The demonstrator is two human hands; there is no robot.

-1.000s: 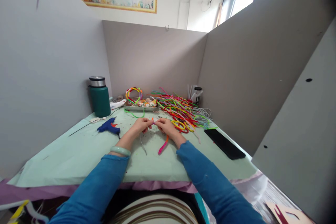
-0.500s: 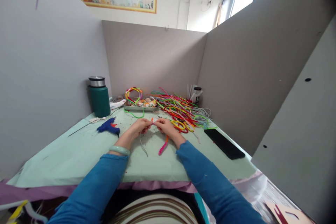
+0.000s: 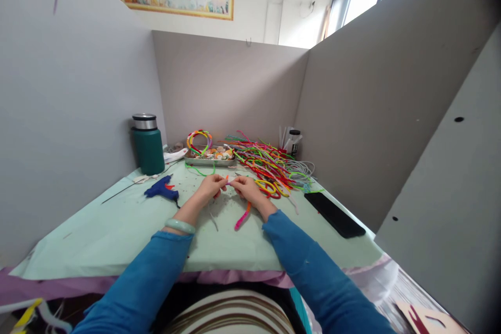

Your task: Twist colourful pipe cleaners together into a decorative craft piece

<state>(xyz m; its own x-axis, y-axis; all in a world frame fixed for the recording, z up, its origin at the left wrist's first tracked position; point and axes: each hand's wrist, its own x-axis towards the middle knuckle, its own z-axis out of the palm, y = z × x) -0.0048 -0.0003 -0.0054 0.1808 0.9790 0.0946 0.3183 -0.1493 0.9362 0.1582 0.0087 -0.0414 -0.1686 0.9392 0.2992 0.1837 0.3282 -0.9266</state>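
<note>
Your tray (image 3: 211, 163) sits at the back of the worktop (image 3: 97, 235). It holds small orange and white pieces, too small to tell apart. A many-coloured ring (image 3: 199, 140) stands at the tray's far left end. Left of the tray stands the green flask (image 3: 147, 143), its steel lid on.

The blue glue gun (image 3: 161, 189) lies on its side between the flask and your left hand (image 3: 210, 188). A loose pile (image 3: 270, 164) of coloured stems spreads from the tray's right end down to just beside your right hand (image 3: 246, 189). The black phone (image 3: 334, 214) lies flat, well right of your right forearm.

Both your hands are low over the middle of the worktop, knuckles up, their tips meeting. The fingers of each hand are clamped on the upper end of one stem (image 3: 243, 215). Its pink and orange tail runs from under your right hand down onto the worktop between your wrists.
</note>
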